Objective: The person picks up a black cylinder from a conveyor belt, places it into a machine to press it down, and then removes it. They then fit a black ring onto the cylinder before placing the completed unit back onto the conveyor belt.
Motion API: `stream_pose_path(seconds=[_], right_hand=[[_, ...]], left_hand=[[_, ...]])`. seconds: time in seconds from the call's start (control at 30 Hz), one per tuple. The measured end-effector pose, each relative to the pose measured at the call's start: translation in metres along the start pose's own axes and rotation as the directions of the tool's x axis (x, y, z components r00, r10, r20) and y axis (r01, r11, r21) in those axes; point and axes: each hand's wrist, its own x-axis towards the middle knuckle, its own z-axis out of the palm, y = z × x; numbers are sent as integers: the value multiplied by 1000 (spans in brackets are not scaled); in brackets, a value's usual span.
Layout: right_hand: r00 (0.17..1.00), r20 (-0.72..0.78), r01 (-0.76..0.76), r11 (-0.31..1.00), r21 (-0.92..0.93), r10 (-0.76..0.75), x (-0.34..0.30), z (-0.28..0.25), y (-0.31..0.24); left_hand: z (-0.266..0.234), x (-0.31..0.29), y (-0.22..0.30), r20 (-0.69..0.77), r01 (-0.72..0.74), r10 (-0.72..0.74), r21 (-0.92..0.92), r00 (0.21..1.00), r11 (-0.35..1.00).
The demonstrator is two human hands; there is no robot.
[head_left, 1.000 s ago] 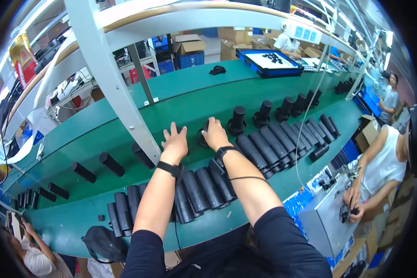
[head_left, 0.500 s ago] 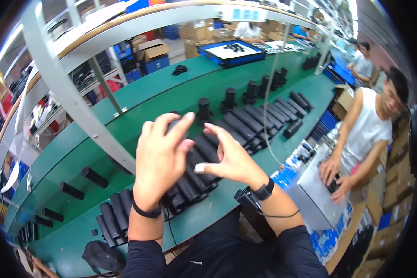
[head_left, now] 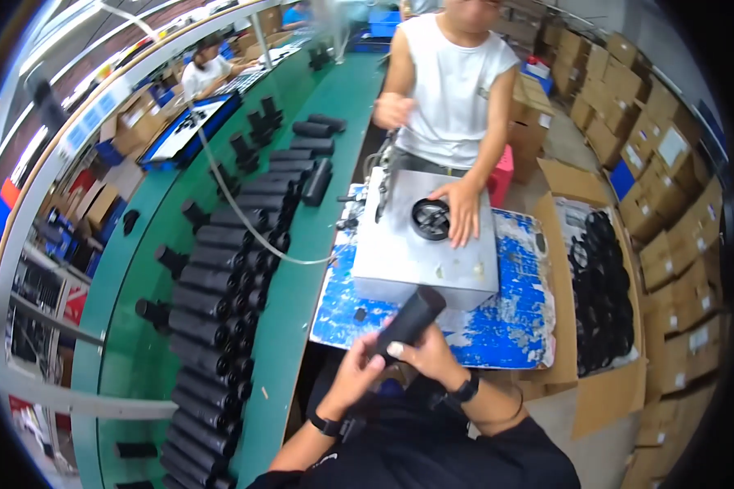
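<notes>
A black cylindrical tube (head_left: 413, 316) is held tilted in front of me, its far end up and toward the grey metal box (head_left: 420, 265). My left hand (head_left: 355, 376) closes on its lower end from the left. On the other side my right hand (head_left: 429, 357) wraps round the same end, thumb across it. Past the tube, a round black spoked part (head_left: 431, 218) lies on top of the box, under a co-worker's hand (head_left: 463, 210). That co-worker's other hand (head_left: 393, 111) is raised and blurred.
The box stands on a worn blue-and-white table (head_left: 518, 301). To the left, a long green bench (head_left: 289, 306) carries rows of black tubes (head_left: 200, 326). A pale hose (head_left: 240, 210) hangs across it. At right sits an open carton (head_left: 577, 383) of black round parts.
My view has swung right, from the bench to the co-worker's table. My hands, raised over the bench before, are now lower and together on the tube. The co-worker has lifted one hand.
</notes>
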Motion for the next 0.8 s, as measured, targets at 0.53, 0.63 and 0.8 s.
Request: stream_pose_path(seconds=[0.53, 0.63, 0.8], right_hand=[[925, -362, -89, 991, 97, 118, -87, -117, 90], [934, -354, -12, 983, -181, -54, -90, -111, 108], [939, -345, -38, 996, -86, 6, -82, -106, 92]], left_hand=[[-66, 72, -39, -47, 288, -320, 575, 946, 766], [-78, 71, -55, -19, 203, -237, 579, 971, 789], [-90, 76, -57, 14, 250, -279, 400, 960, 882]])
